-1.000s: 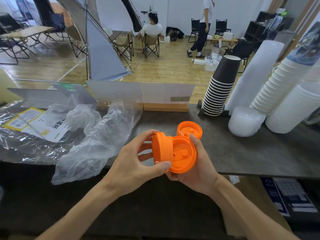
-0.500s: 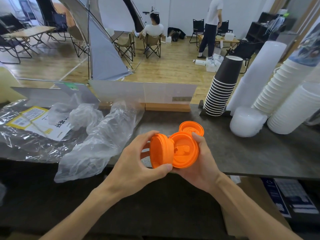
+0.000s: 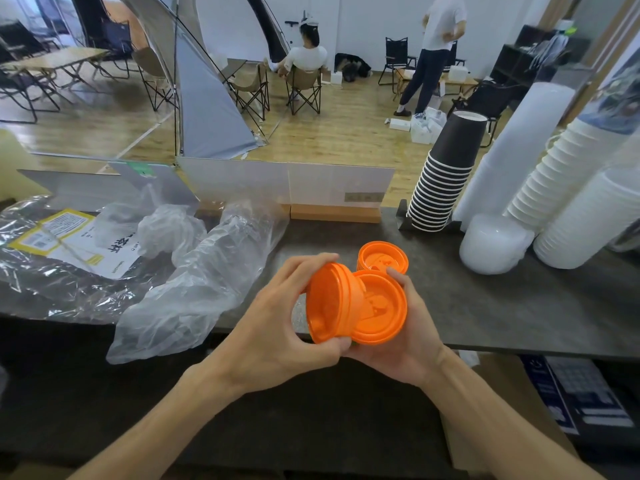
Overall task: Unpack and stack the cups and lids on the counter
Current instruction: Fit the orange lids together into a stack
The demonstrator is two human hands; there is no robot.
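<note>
Above the counter's front edge, my left hand [image 3: 277, 327] grips a small stack of orange lids [image 3: 332, 303] turned on its side. My right hand [image 3: 405, 344] holds another orange lid [image 3: 381, 306] flat, its top facing me, and the two touch at the middle. Behind them a short stack of orange lids [image 3: 382, 258] rests on the dark counter [image 3: 502, 299]. At the back right stands a stack of black paper cups [image 3: 446, 174], upside down.
Crumpled clear plastic wrapping [image 3: 204, 271] and a bag with a yellow label [image 3: 59, 233] cover the counter's left half. Tall stacks of white cups [image 3: 568, 174] and clear lids [image 3: 491, 244] fill the right. A white board [image 3: 284, 185] lines the back edge.
Both hands have lifted slightly and the left-hand lids have tilted further over against the lid in the right hand. The lids on the counter have not moved.
</note>
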